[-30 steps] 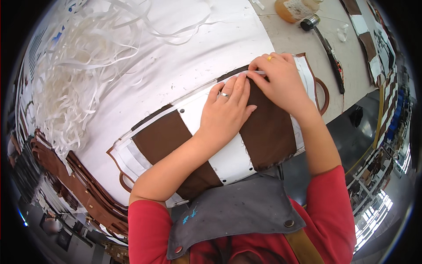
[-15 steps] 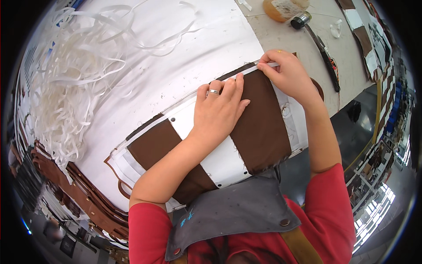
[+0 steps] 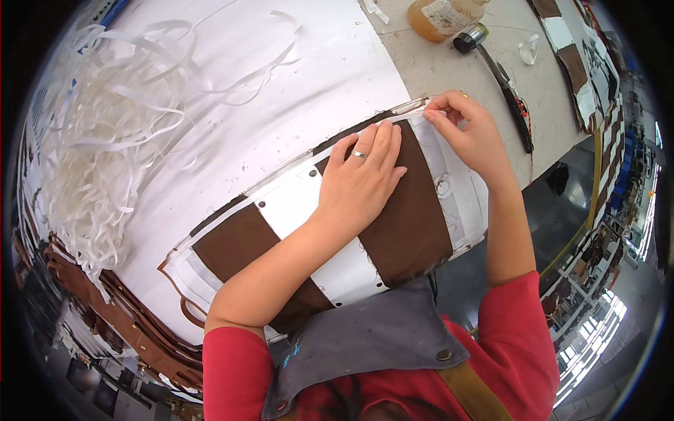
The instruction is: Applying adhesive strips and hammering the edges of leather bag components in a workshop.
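Note:
A brown-and-white striped fabric panel [image 3: 411,217] lies tilted on the table in front of me. A narrow white strip [image 3: 415,114] runs along its far edge. My left hand [image 3: 361,172], with a ring on one finger, lies flat on the panel, its fingertips pressing at that edge over the right brown band. Near the panel's far right corner, my right hand [image 3: 463,130] pinches the strip between thumb and forefinger. Dark round dots [image 3: 313,173] show on the white band. A brown strap loop [image 3: 188,309] sticks out at the panel's left end.
A big tangled heap of white ribbon [image 3: 105,154] covers the far left. Brown strap-like pieces [image 3: 130,330] are stacked at the table's left edge. At the far right lie a hammer [image 3: 502,81] and a jar of amber liquid [image 3: 435,17]. Striped pieces [image 3: 576,70] lie beyond.
Both hands have moved to the right along the panel's far edge. The right hand's pinch is now past the right brown band, nearer the corner. The view has shifted slightly.

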Available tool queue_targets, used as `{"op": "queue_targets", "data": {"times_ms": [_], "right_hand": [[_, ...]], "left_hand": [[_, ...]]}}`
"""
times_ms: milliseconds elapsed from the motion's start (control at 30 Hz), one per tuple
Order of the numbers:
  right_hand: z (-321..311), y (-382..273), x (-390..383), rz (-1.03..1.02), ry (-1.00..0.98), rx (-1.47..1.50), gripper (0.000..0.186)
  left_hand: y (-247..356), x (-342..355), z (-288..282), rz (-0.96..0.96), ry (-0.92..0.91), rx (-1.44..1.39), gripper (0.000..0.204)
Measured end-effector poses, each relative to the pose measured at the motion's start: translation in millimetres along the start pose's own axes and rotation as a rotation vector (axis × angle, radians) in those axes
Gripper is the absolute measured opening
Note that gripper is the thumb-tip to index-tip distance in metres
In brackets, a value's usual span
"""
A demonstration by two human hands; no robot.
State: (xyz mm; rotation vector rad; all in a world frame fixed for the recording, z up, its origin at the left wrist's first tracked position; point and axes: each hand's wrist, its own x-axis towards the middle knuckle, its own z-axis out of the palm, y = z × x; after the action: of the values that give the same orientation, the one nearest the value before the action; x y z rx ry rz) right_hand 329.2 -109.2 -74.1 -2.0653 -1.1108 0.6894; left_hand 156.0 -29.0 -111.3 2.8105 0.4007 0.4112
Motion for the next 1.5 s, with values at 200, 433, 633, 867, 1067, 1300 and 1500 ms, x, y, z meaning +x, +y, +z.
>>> {"op": "queue_targets", "data": {"times_ms": [200, 433, 633, 867, 1067, 1300, 1500], "right_hand": [[0.3, -0.6, 5.3, 0.068, 0.004, -0.063, 0.013], [2.1, 5.4, 6.7, -0.004, -0.018, -0.160, 0.011], [-5.5, 5.8, 1.1, 0.063, 0.031, -0.052, 0.011], [-6.5, 9.9, 3.1, 0.106, 0.062, -0.038, 0.012], [-9.6, 6.4, -3.8, 0.173, 0.159, -0.088, 0.008], [-4.5, 18.2, -25.0, -0.284, 0.247, -0.304, 0.019], [-0.3, 17.8, -23.7, -0.317, 0.212, -0.481, 0.029]], "left_hand": [[2.0, 5.0, 1.7, -0.009, -0.005, 0.013, 0.050], [9.8, 19.1, 5.1, 0.067, 0.043, -0.020, 0.050], [10.0, 23.2, 9.0, 0.075, 0.004, -0.037, 0.048], [12.7, 31.8, 10.8, 0.045, 0.007, -0.031, 0.049], [14.7, 35.9, 15.0, 0.027, -0.001, 0.058, 0.051], [18.9, 36.1, 16.7, 0.022, 0.023, 0.098, 0.054], [17.1, 40.4, 14.7, 0.043, 0.022, 0.119, 0.050]]}}
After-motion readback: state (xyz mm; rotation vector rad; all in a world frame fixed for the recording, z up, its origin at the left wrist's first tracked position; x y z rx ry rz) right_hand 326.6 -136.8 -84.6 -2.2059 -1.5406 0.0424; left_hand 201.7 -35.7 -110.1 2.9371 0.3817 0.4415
